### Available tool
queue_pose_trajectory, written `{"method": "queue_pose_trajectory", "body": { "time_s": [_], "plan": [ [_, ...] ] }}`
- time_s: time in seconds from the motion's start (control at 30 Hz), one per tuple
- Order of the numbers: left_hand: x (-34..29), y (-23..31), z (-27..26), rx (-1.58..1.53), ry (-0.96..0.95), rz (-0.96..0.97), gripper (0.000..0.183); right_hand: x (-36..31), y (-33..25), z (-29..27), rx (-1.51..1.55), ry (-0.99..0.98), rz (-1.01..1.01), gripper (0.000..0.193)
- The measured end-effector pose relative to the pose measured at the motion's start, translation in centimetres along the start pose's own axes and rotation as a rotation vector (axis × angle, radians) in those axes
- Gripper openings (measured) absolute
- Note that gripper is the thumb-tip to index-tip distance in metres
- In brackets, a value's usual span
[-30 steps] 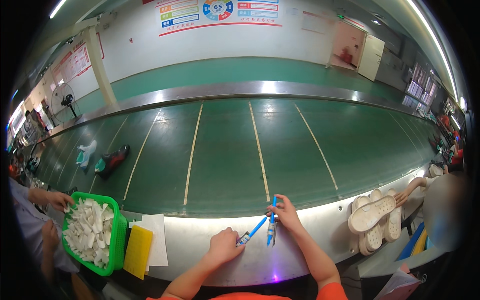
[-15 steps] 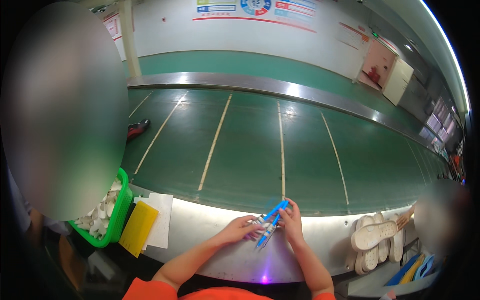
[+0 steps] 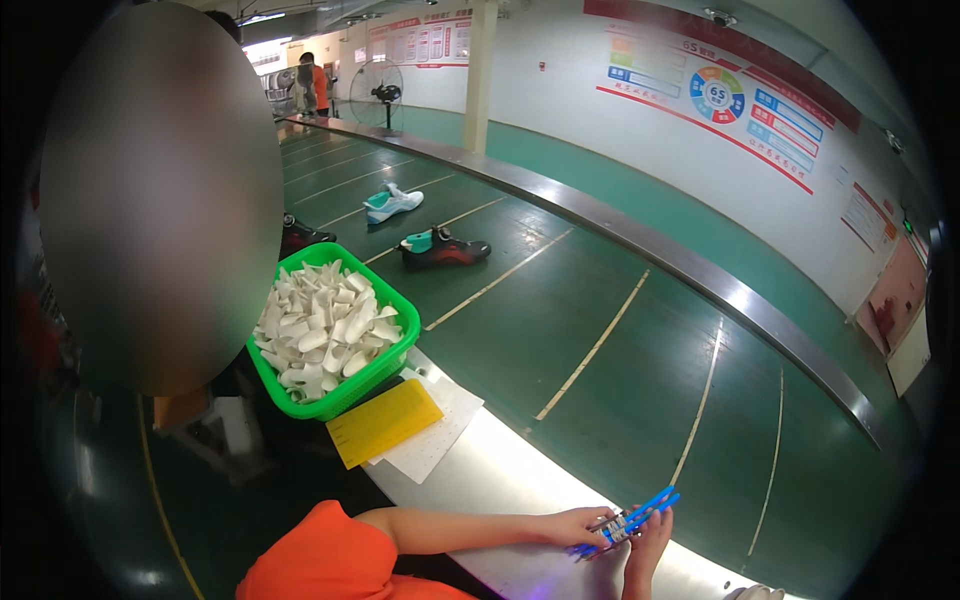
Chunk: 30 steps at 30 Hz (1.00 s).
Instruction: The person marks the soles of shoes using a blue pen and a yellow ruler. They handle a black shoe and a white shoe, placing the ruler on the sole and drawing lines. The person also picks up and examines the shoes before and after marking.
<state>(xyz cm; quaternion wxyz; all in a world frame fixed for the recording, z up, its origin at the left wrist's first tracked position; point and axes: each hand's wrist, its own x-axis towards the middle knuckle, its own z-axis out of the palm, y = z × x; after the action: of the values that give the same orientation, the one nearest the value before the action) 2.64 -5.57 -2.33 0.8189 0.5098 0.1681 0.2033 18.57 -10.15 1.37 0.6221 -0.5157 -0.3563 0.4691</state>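
A small bundle of slim blue pen-like sticks (image 3: 655,503), with pale printed bands, is held between my two hands above the metal ledge (image 3: 520,455). My left hand (image 3: 580,526) is closed around the lower end of the bundle, its fingertips partly hidden. On the other side, my right hand (image 3: 652,538) grips the upper part, with the blue ends sticking out past its fingers. How many sticks there are is hard to make out.
A green basket (image 3: 405,325) full of white shoe-shaped inserts stands left, beside a yellow card (image 3: 385,422) and white sheet (image 3: 450,425). On the green belt (image 3: 560,310) lie a dark shoe (image 3: 445,250) and a light blue shoe (image 3: 392,203). A person stands close at left.
My view has swung left, bringing the basket and the shoes on the belt further into sight. Both hands still hold the blue sticks, now bunched closer together.
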Motion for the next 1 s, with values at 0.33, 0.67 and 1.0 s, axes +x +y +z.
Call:
{"method": "queue_pose_trajectory", "body": {
  "time_s": [0.33, 0.67, 1.0],
  "plan": [
    [-0.9, 3.5, 0.2, 0.190, 0.046, -0.052, 0.051, -0.2, 2.4, -1.2, -0.189, -0.196, 0.110, 0.033],
    [-0.8, 3.1, -1.0, 0.181, -0.016, -0.119, 0.063, -1.2, 2.3, 0.0, -0.344, -0.183, 0.177, 0.044],
    [-2.0, 4.4, -5.5, 0.219, 0.124, 0.000, 0.067, -0.2, 5.6, 1.0, 0.187, -0.126, 0.375, 0.027]
  ]
}}
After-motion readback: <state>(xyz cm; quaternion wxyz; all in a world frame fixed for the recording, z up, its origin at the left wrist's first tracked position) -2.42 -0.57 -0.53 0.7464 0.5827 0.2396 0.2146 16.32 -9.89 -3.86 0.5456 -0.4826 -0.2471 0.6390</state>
